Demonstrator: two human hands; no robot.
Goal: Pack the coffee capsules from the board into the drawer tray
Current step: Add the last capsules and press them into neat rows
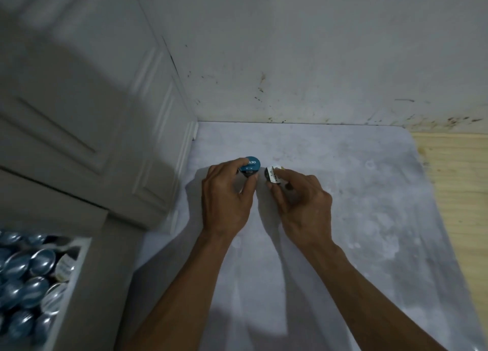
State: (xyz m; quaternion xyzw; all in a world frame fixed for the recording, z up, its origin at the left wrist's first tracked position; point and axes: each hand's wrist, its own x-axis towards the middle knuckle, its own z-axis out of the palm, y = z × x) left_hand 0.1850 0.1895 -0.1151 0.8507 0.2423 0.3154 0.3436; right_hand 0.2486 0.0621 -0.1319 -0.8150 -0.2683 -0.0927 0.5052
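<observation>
On the pale grey board [343,218] my left hand [227,195] grips a coffee capsule with a blue lid [253,163] between thumb and fingers. Just to its right, my right hand [301,200] pinches a capsule with a white lid [272,177], tilted toward the left. The two capsules are close together but apart. At the lower left the white drawer tray [79,266] stands open, packed with several silvery-blue and white-lidded capsules [23,279].
A panelled white cabinet door [92,113] rises on the left beside the board. A stained white wall [317,60] closes the back. A light wooden surface [459,179] lies to the right of the board.
</observation>
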